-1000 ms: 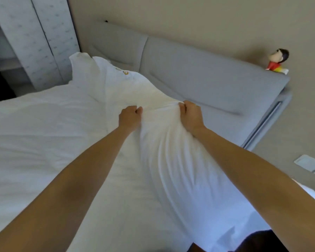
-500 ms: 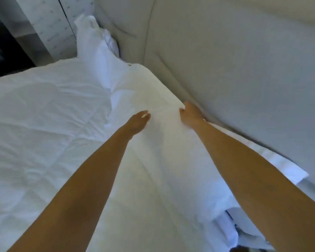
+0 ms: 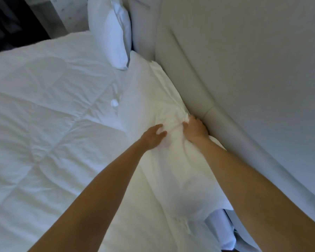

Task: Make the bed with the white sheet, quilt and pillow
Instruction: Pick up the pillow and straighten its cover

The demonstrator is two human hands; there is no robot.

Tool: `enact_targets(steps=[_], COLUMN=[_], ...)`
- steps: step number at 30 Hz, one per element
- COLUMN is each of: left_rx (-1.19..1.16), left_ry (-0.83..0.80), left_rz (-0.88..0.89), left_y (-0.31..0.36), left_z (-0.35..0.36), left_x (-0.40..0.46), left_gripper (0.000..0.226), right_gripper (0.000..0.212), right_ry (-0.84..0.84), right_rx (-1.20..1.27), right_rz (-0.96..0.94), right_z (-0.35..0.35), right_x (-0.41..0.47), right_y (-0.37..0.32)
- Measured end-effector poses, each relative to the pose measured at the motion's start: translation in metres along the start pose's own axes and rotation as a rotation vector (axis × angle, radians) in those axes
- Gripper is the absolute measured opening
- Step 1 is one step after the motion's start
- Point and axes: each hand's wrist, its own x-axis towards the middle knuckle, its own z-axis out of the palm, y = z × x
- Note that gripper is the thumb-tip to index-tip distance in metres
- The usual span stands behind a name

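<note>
Right grip bunches the pillow by the headboard; left grip rests spread on it.

White pillow flat against headboard

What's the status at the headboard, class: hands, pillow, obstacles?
Left hand flat on pillow. Right hand bunching its edge by headboard. Second pillow upright, clear.
</note>
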Motion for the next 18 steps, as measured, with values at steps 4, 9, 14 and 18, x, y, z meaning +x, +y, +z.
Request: enact_targets(steps=[4,9,14,18], left_rx=[-0.082,-0.116,-0.186,-0.200], left_ry=[0.009,-0.075,-0.036,-0.018], left_rz=[-0.125,-0.121,-0.055,-0.036], left_y=[-0.004,0.000,0.012,0.006], left_z=[-0.004,0.007,0.019,0.030], left_x=[-0.029,-0.054,-0.059,-0.064], left_gripper=[0.057,0.056,0.057,0.060], right_gripper=[0.031,0.034,0.030,0.030], right_ry=[0.110,0.336,0.409,0.389], right_rx=[0.160,0.398,0.426,0.458], right_rz=[0.094,0.104,0.079,-0.007], right_z=[-0.026,-0.058,-0.063,-0.073], right_x=[-0.011,-0.031,-0.053,-0.066], right_y=[-0.009,-0.025,-0.015,-0.018])
